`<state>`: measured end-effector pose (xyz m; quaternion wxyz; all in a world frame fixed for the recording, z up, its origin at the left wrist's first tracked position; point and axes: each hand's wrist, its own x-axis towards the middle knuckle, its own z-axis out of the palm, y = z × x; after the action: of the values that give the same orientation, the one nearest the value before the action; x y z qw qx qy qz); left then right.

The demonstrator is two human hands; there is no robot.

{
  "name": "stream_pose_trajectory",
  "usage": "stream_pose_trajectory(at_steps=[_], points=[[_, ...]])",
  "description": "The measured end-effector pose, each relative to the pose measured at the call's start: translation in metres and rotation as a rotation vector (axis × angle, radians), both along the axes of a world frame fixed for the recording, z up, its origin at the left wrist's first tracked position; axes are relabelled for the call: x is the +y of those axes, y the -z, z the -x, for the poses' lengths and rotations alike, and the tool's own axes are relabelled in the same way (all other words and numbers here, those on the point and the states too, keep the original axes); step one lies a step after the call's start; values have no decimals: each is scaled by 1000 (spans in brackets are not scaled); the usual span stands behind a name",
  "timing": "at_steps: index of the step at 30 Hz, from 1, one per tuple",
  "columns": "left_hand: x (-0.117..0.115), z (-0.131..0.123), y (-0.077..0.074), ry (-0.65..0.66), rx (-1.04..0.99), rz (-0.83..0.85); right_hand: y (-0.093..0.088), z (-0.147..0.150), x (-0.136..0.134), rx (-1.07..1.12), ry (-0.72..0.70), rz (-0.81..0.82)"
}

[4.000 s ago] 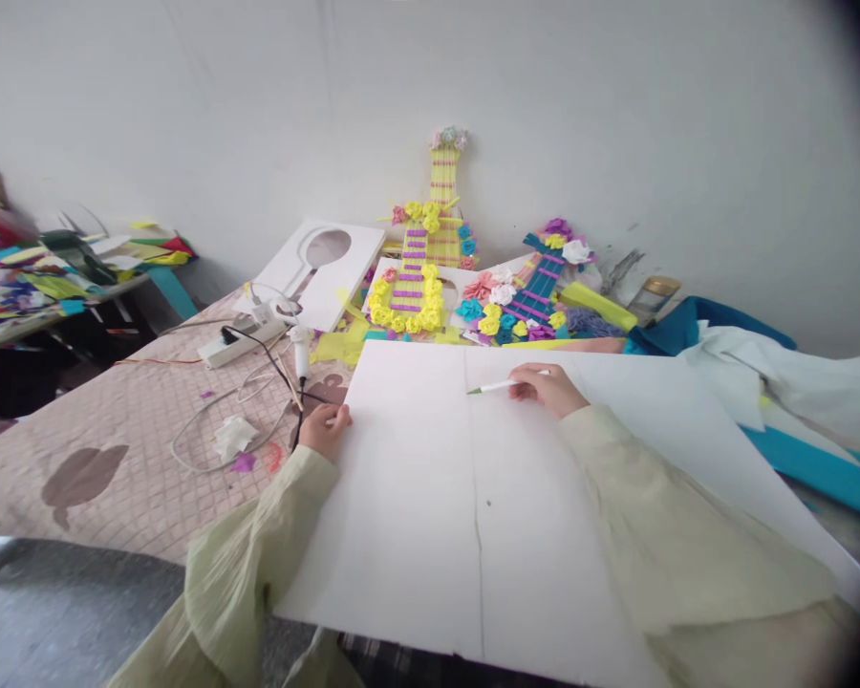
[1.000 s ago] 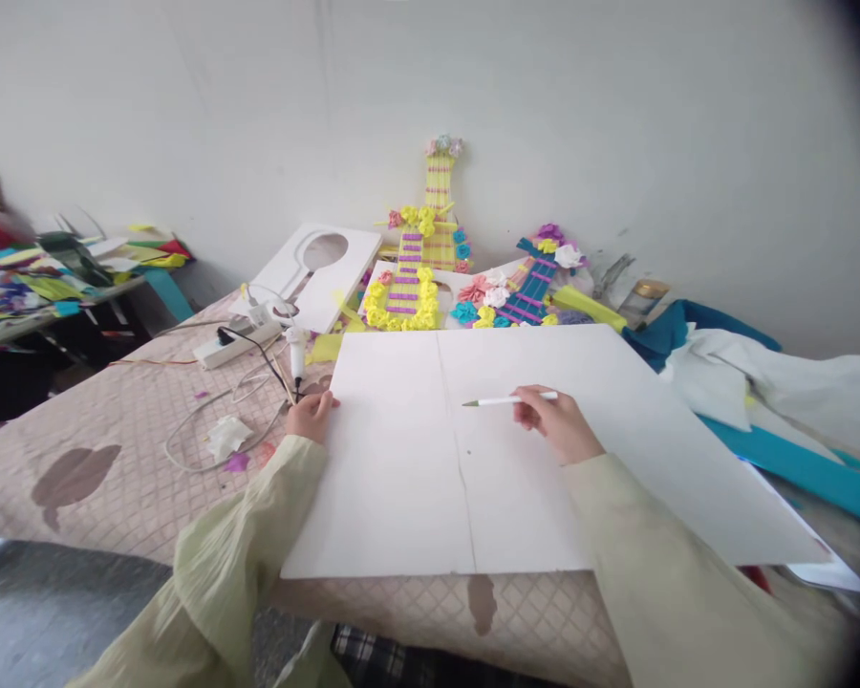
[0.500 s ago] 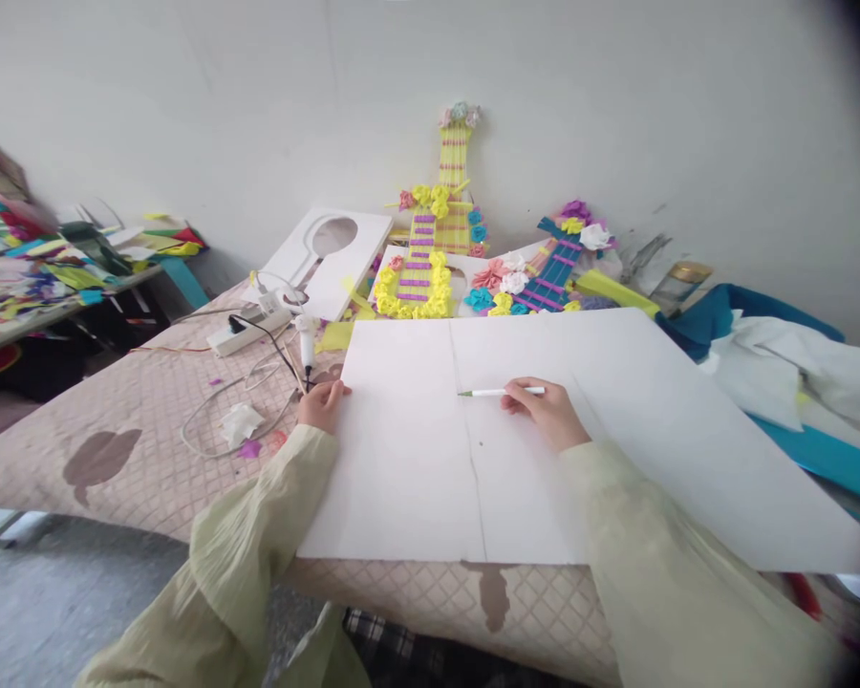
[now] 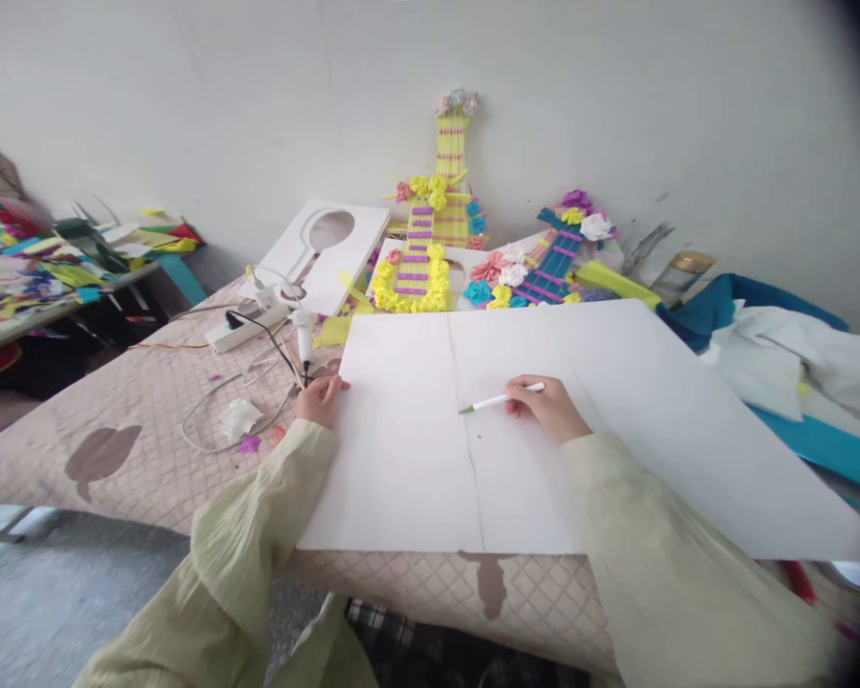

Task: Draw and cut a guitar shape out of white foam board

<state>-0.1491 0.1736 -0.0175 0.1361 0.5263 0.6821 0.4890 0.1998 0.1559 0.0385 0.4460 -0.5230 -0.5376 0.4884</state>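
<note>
A large white board (image 4: 401, 459) lies flat on the cloth-covered table, with a thin grey line running down it from the far edge to the near edge. My right hand (image 4: 545, 406) is closed around a white pen with a green tip (image 4: 493, 401), whose tip points left and sits at the line. Whether the tip presses on the board I cannot tell. At the board's left edge, my left hand (image 4: 319, 401) grips the rim with curled fingers, some of them hidden. A small dark speck (image 4: 480, 437) shows on the board just below the pen.
Left of the board are a white glue gun (image 4: 304, 336), a power strip (image 4: 247, 330), loose cables and a crumpled white scrap (image 4: 239, 419). Behind stand a cut-out white board (image 4: 358, 248) and guitar-shaped crafts with paper flowers (image 4: 419, 258). Blue and white cloth-like sheets (image 4: 760, 354) lie right.
The pen's tip has moved slightly toward me along the line, and the pen is now more tilted. My left hand stays at the board's edge. The view has shifted slightly.
</note>
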Motion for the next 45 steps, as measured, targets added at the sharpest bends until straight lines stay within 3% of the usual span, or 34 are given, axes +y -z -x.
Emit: stream_pose_trajectory(at_steps=[13,19,28,38,45], points=[[1,0,1,2,-12,-6,-12,-1,-13,21,-106,54],[3,2,3,-5,-14,0,-9,1,-28,52,19,22],[1,3,4,-1,17,-7,8,0,-24,54,100,3],[5,6,9,7,26,-20,2,-3,-27,8,20,42],[0,1,2,0,10,-6,1,-4,-28,-29,-58,42]])
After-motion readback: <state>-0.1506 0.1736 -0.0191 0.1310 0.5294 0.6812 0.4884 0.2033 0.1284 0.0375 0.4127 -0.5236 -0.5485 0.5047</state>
